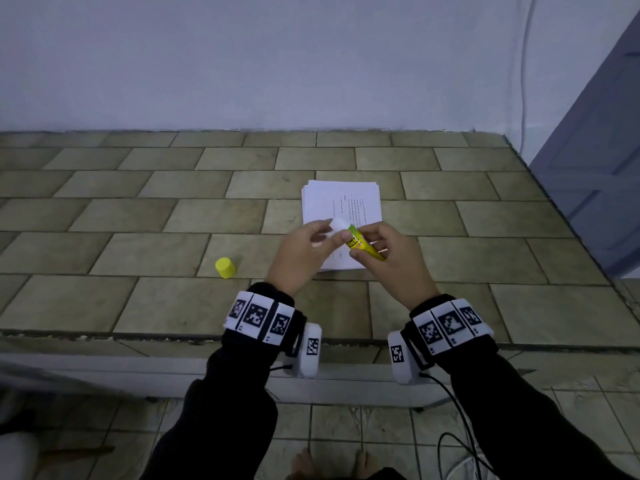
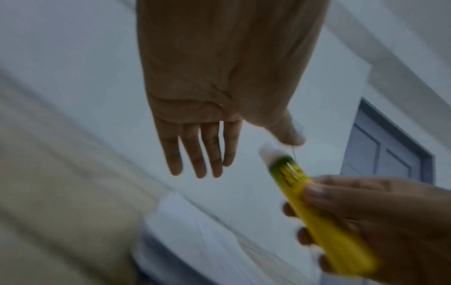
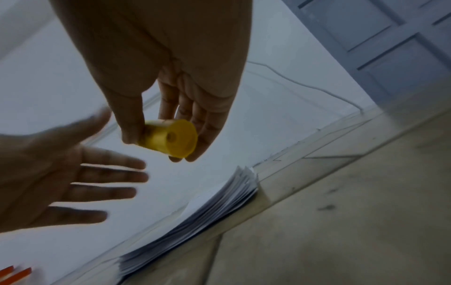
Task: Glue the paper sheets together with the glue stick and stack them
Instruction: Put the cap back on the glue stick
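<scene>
A stack of white printed paper sheets [image 1: 343, 202] [image 3: 214, 204] lies on the tiled counter [image 1: 138, 216], right of centre. Just above its near end, my right hand [image 1: 388, 261] [image 3: 171, 67] grips a yellow glue stick [image 1: 365, 247] [image 2: 317, 208] [image 3: 171, 137] by its body, white tip pointing left and away. My left hand [image 1: 311, 244] [image 2: 195, 96] [image 3: 48, 183] hovers beside it with fingers straight, its thumb close to the white tip and holding nothing. The stick's yellow cap [image 1: 225, 267] lies on the counter to the left of both hands.
The counter's front edge [image 1: 173, 336] runs just under my wrists and its right edge [image 1: 568, 216] slants toward a grey-blue door [image 1: 595, 168]. A white wall [image 1: 242, 64] backs the counter, with a thin cable [image 1: 524, 81] hanging. Orange strips [image 3: 14, 275] show near the paper.
</scene>
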Tool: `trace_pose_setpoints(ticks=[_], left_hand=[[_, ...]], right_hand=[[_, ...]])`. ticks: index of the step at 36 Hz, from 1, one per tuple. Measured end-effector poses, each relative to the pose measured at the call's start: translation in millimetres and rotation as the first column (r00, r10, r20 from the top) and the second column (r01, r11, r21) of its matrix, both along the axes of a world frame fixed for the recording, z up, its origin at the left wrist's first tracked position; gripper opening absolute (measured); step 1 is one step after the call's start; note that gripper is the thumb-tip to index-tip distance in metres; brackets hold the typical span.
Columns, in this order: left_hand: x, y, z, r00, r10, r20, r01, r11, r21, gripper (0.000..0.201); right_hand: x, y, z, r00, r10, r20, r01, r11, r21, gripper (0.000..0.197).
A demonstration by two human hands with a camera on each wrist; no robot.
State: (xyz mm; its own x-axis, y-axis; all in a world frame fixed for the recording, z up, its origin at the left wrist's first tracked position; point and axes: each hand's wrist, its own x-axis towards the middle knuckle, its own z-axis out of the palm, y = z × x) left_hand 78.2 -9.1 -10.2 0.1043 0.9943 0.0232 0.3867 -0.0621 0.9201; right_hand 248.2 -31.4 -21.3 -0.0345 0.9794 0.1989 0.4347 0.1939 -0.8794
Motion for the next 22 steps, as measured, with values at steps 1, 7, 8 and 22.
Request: trace_pose_setpoints(ticks=[1,7,8,22], left_hand=[[-8.4,2.7,3.4,0.984,0.031,-0.177,-0.024,0.999,0.043,0.051],[-67.0,5.6,12.1,0.625,0.19,-0.757,-0.274,0.962,0.015,0.064],[-75.5,5.8,10.3,0.591,0.183,-0.785,-0.32,0.947,-0.02,0.062],[-101.0,5.4,-9.2,0.868,0.218,-0.446,-0.313,0.937,-0.152,0.025]], right_hand=[[2.0,-0.7,-0.1,1.0,-0.008,-0.003,0.008,1.0,-0.005,0.025],[14.7,-1.6,-1.6,0.998,-0.034,-0.048,0.034,0.999,0.009,0.026],[16.0,-1.7,-2.6,0.998,-0.038,-0.052,0.038,0.999,0.012,0.026],[23.5,-3.8,-14.0,0.998,-0.032,-0.052,0.032,0.999,-0.014,0.028]])
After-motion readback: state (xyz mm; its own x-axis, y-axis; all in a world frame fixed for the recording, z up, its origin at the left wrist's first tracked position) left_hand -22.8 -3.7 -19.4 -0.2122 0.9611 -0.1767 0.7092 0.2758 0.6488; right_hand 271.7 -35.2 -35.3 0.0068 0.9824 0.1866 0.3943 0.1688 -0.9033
